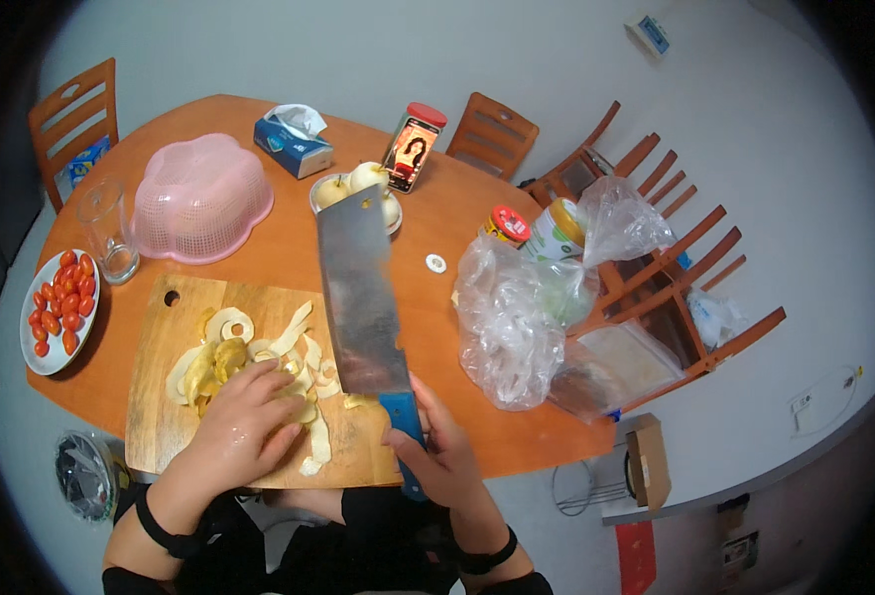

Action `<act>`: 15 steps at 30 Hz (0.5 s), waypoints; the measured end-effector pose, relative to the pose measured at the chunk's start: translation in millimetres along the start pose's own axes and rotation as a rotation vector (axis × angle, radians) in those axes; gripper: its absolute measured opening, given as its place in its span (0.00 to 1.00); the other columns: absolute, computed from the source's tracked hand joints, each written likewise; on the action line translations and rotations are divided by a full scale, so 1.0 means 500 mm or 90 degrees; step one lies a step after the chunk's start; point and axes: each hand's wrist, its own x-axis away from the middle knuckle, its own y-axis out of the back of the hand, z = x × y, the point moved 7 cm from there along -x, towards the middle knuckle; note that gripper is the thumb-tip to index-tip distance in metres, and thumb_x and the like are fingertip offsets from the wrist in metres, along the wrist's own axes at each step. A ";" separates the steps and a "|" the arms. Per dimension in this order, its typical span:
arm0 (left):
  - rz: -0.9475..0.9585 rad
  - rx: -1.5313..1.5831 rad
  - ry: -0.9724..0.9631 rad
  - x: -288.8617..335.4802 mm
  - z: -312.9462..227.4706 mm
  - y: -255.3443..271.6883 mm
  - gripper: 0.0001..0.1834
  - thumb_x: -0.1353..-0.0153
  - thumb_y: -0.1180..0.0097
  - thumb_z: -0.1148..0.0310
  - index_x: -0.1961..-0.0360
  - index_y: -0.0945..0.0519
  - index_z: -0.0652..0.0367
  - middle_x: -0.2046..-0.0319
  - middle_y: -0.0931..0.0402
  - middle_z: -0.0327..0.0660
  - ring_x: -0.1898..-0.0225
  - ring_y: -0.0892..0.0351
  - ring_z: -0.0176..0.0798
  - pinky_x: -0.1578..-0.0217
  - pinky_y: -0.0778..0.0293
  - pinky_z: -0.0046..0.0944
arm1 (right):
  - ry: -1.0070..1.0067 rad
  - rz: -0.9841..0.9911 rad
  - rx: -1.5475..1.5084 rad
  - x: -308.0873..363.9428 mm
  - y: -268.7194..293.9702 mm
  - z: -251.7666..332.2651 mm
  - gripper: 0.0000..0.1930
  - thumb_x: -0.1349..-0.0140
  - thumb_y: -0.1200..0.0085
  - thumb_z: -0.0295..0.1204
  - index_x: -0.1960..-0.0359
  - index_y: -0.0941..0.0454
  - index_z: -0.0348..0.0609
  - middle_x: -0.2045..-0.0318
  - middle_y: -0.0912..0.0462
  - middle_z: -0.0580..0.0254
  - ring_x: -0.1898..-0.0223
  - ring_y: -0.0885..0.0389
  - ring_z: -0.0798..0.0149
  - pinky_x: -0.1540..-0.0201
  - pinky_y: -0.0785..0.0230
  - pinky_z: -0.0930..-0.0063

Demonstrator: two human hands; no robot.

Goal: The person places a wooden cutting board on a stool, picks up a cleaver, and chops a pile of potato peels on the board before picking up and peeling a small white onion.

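Both forearms come in from the lower edge. Right hand (444, 451) is clenched round the blue handle of a cleaver (361, 297), whose wide blade is raised flat above the table (259, 124), tip toward the far side. Left hand (244, 421) lies spread, palm down, on a heap of pale peels and slices (229, 357) on the wooden board (160, 416); it presses them without closing round any piece that I can make out.

By the look of it, peeling and some slicing are done: curls and ringed slices lie loose across the board. Whole pears (358, 183) in a bowl beyond the blade are uncut, so more fruit seems left.

Further out stand a plate of tomatoes (59, 309), a glass (107, 230), an upturned pink basket (199, 196), a tissue box (294, 141), a propped phone (411, 154), and clear bags (517, 317) over jars.

The blade hides part of the bowl, the left hand covers whatever lies beneath it, and the bags' contents are blurred.
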 end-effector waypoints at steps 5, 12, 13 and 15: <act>-0.021 0.069 -0.005 -0.032 -0.027 0.052 0.11 0.49 0.43 0.72 0.63 0.21 0.64 0.61 0.26 0.49 0.55 0.28 0.54 0.55 0.30 0.44 | -0.021 -0.039 -0.397 0.024 0.016 -0.056 0.30 0.36 0.56 0.23 0.34 0.54 0.35 0.65 0.25 0.57 0.77 0.28 0.74 0.72 0.32 0.82; 0.053 0.264 0.146 -0.165 -0.055 0.059 0.09 0.43 0.44 0.66 0.69 0.21 0.62 0.75 0.24 0.40 0.73 0.26 0.34 0.71 0.32 0.34 | -0.052 -0.100 -0.548 0.105 0.052 -0.154 0.28 0.36 0.59 0.28 0.37 0.53 0.36 0.72 0.27 0.51 0.80 0.25 0.66 0.76 0.29 0.79; 0.073 0.282 0.188 -0.190 -0.061 0.046 0.10 0.42 0.44 0.64 0.69 0.21 0.62 0.75 0.23 0.39 0.72 0.26 0.33 0.70 0.31 0.34 | -0.045 -0.092 -0.556 0.115 0.055 -0.165 0.28 0.36 0.59 0.28 0.37 0.53 0.36 0.72 0.27 0.51 0.80 0.25 0.66 0.76 0.29 0.79; 0.113 0.308 0.228 -0.236 -0.068 -0.004 0.13 0.42 0.44 0.63 0.68 0.20 0.63 0.73 0.22 0.39 0.70 0.25 0.32 0.68 0.29 0.34 | 0.042 -0.181 -0.615 0.138 0.093 -0.185 0.30 0.37 0.60 0.23 0.34 0.57 0.36 0.70 0.26 0.50 0.77 0.25 0.66 0.75 0.29 0.76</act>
